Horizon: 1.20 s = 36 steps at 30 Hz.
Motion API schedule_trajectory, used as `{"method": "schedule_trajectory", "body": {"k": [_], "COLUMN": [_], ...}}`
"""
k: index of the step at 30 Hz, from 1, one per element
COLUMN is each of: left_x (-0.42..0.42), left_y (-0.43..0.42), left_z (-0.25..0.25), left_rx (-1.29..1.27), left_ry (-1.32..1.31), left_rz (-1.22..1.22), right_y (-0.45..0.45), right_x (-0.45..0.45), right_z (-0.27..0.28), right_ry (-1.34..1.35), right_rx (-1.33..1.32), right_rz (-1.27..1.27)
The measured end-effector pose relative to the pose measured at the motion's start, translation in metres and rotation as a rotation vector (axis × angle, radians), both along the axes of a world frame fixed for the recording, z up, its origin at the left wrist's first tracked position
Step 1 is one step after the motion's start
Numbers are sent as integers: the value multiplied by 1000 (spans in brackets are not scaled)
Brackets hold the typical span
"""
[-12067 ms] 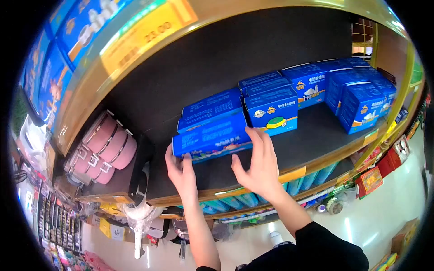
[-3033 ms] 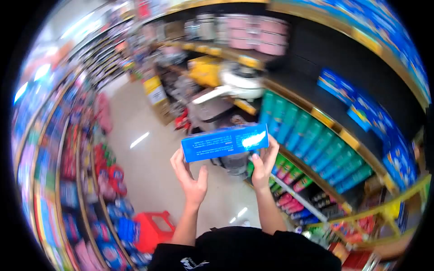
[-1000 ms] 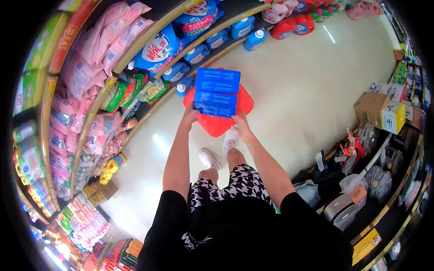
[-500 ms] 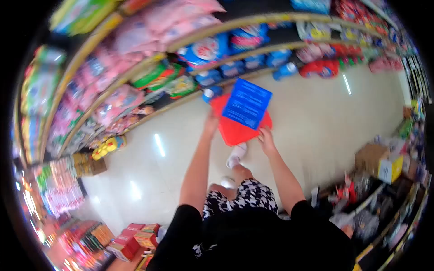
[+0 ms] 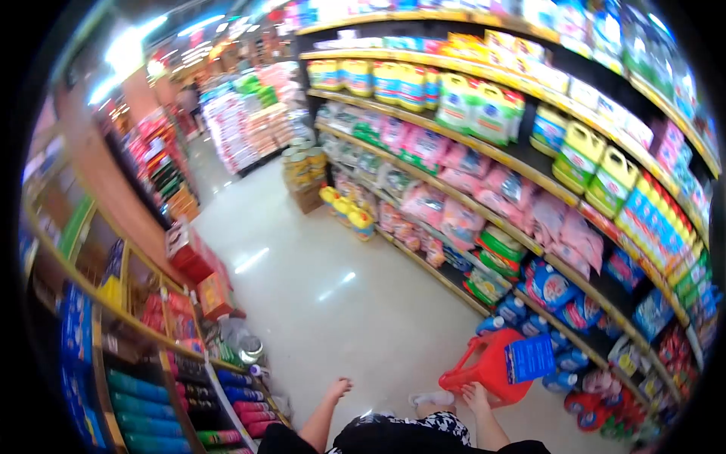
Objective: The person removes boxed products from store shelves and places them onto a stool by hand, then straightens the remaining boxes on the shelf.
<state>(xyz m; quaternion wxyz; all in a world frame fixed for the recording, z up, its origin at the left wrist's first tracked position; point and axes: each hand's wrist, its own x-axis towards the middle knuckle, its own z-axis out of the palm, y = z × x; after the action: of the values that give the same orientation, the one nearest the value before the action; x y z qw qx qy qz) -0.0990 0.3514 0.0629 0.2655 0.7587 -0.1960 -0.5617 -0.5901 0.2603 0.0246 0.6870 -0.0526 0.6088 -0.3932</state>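
Observation:
The blue boxes (image 5: 529,359) lie on top of the red stool (image 5: 490,362), toward its right side, with neither hand on them. My right hand (image 5: 475,395) is just below the stool's lower edge, empty, its fingers apart. Off to the left, over the floor, my left hand (image 5: 339,389) is held away from everything; its fingers look loosely curled and somewhat blurred, with no object visible in them.
Shelves (image 5: 431,117) of detergent bottles and pink bags run along the right. A lower-left rack (image 5: 102,363) holds teal packs. Red boxes (image 5: 193,253) stand at the left, and yellow bottles (image 5: 348,212) stand on the floor ahead.
The blue boxes, earlier between my hands above the red stool, now lie on it. Both hands have come away from them. The view has turned toward the aisle and the detergent shelves.

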Motion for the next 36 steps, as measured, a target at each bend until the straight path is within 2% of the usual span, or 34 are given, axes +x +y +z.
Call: {"method": "schedule_trajectory", "body": {"k": [2, 5, 7, 9, 12, 14, 17, 19, 23, 26, 27, 28, 29, 30, 31, 32, 33, 35, 36], "left_x": [46, 85, 86, 77, 43, 22, 10, 21, 68, 102, 114, 120, 124, 131, 121, 116, 120, 109, 114], "left_y": [69, 166, 220, 259, 282, 276, 246, 232, 232, 255, 263, 271, 283, 299, 297, 303, 318, 315, 330], "left_z": [22, 39, 39, 38, 19, 8, 41, 62, 97, 126, 138, 171, 196, 200, 270, 310, 311, 398, 406], "left_rx": [-56, -112, -135, -116, -51, -75, -197, -285, -381, -497, -557, -404, -424, -388, -394, -289, -322, -270, -202], "left_ry": [0, -21, -9, 19, 116, 177, 179, 140, -79, -329, -431, -573, -752, -778, -804, -895, -1009, -982, -1154], "left_rz": [268, 596, 785, 955, 1065, 1017, 964, 931, 978, 1038, 1049, 1029, 993, 1030, 1054, 1073, 1090, 1204, 1127], "right_y": [-32, -56, -67, -60, -28, -10, 15, 14, -7, -19, -22, -26, -27, -27, -25, -23, -20, -9, -3], "right_x": [55, 137, 194, 252, 331, 367, 405, 428, 476, 516, 530, 547, 561, 576, 591, 609, 627, 659, 676], "right_z": [27, 37, 47, 67, 121, 137, 163, 156, 160, 195, 206, 218, 229, 239, 253, 265, 274, 287, 293], "right_ry": [64, 70, 98, 53, -6, -75, -93, -71, -18, -18, -39, -54, -70, -88, -109, -119, -129, -173, -207], "right_rx": [-69, -150, -132, -191, -237, -251, -217, -198, -266, -349, -381, -409, -431, -452, -499, -544, -589, -661, -693], "right_rz": [174, 421, 630, 729, 914, 1043, 1215, 1317, 1436, 1493, 1497, 1524, 1552, 1581, 1620, 1667, 1712, 1787, 1811]}}
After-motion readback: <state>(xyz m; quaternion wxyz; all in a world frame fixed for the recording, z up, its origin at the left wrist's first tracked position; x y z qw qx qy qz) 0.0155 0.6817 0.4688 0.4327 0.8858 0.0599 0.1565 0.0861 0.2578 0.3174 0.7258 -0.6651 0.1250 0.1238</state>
